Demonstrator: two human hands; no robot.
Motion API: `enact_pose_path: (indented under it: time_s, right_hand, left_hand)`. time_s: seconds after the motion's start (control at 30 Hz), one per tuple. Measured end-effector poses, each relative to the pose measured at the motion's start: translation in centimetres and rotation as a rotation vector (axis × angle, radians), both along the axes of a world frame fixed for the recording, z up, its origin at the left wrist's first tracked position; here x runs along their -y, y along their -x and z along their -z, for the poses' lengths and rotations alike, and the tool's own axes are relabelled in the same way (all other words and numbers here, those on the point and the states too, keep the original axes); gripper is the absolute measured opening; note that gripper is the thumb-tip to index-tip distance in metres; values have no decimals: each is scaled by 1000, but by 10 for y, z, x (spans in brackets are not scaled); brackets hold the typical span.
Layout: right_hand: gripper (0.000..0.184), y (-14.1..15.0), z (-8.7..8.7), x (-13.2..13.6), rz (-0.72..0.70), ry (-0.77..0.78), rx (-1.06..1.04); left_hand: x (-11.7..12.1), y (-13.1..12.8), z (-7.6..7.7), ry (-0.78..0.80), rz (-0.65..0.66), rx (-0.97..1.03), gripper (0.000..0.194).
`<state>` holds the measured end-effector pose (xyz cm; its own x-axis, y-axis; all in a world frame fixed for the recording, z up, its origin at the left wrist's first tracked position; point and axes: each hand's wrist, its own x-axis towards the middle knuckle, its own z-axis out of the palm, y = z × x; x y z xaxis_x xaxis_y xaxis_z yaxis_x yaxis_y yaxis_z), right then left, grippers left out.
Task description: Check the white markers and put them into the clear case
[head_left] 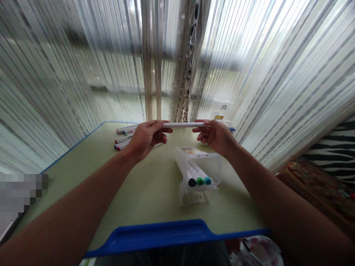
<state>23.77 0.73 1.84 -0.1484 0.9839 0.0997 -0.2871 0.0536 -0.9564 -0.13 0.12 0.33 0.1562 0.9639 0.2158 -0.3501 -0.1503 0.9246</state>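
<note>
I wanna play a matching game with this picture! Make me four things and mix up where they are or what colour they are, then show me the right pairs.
Things:
1. white marker
2. green-ended marker
3. loose markers
4. near edge of the table

Places and colours:
A. lying on the table by the left hand
B. blue
C. held up between the left hand and the right hand
D. inside the clear case, between two other markers

Right pairs: 1-C, 2-D, 3-A, 4-B.
</note>
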Motion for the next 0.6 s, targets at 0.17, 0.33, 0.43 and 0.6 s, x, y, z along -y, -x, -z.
enact_pose_path:
  time_s: [0.17, 0.33, 0.43, 0.6]
  right_hand:
    - [31, -1, -2, 0, -4, 21, 9]
    - [30, -1, -2, 0, -1, 24, 29]
    - [29, 0, -1, 1, 3, 16, 39]
    - [23, 1, 1, 1, 15, -40, 73]
  left_hand:
    - [2, -1, -2, 20, 9, 9, 21]
    - [2, -1, -1, 8, -2, -14, 19]
    - [1, 1, 1, -5, -8, -40, 17]
    - [0, 1, 4, -21, -22, -82, 21]
